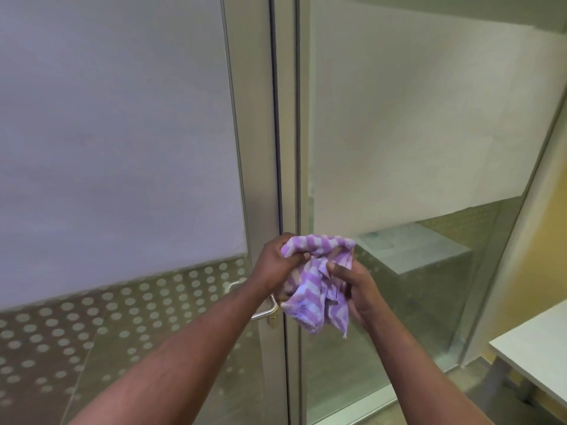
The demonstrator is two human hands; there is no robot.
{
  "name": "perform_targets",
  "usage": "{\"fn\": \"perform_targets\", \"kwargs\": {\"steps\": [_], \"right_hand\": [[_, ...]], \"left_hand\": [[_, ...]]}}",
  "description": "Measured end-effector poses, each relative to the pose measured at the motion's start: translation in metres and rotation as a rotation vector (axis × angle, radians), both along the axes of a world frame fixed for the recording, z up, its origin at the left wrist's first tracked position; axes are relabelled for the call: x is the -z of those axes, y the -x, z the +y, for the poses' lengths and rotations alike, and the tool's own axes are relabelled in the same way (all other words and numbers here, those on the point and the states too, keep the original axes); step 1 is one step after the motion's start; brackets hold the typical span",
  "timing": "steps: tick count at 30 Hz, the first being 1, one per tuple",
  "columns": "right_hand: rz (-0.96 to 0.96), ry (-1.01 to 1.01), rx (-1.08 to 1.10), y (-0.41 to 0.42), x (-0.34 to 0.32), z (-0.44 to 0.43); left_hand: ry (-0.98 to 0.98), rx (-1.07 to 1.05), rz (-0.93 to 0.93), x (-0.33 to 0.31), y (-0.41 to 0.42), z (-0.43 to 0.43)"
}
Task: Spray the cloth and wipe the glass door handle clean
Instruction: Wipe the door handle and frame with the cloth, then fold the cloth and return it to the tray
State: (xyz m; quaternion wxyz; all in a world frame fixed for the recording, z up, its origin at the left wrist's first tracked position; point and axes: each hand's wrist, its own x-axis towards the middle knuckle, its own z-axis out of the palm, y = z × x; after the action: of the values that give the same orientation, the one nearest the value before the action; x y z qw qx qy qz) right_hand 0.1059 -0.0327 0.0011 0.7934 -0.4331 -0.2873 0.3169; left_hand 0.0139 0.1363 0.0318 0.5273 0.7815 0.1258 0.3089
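Note:
A purple and white striped cloth [319, 286] is bunched between both my hands in front of the glass door. My left hand [276, 262] grips its upper left part. My right hand [356, 289] holds its right side, fingers curled into the folds. The metal door handle [262, 314] sits just below and behind my left wrist, on the left door's frame, and is largely hidden by my left forearm. A small brass lock [272, 320] lies right under it. No spray bottle is in view.
The frosted glass door [122, 148] fills the left, with a dotted band [92, 326] lower down. A fixed glass panel [414, 133] stands to the right of the frame. A white table corner [537, 357] juts in at the bottom right.

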Motion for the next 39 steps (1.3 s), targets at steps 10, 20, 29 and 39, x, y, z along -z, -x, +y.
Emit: {"fn": "perform_targets", "kwargs": {"steps": [10,20,29,39], "right_hand": [[-0.267,0.167,0.404,-0.02,-0.022,-0.038],[-0.228,0.243,0.409,-0.054,-0.028,-0.094],[-0.025,0.219,0.698,-0.111,-0.021,-0.172],[0.055,0.442,0.82,-0.201,0.002,-0.304]], "left_hand": [[-0.272,0.142,0.029,-0.03,-0.03,-0.015],[0.065,0.237,-0.055,-0.04,-0.087,-0.066],[0.391,0.419,0.184,-0.011,-0.152,-0.14],[0.345,0.507,0.249,0.01,-0.237,-0.254]]}}
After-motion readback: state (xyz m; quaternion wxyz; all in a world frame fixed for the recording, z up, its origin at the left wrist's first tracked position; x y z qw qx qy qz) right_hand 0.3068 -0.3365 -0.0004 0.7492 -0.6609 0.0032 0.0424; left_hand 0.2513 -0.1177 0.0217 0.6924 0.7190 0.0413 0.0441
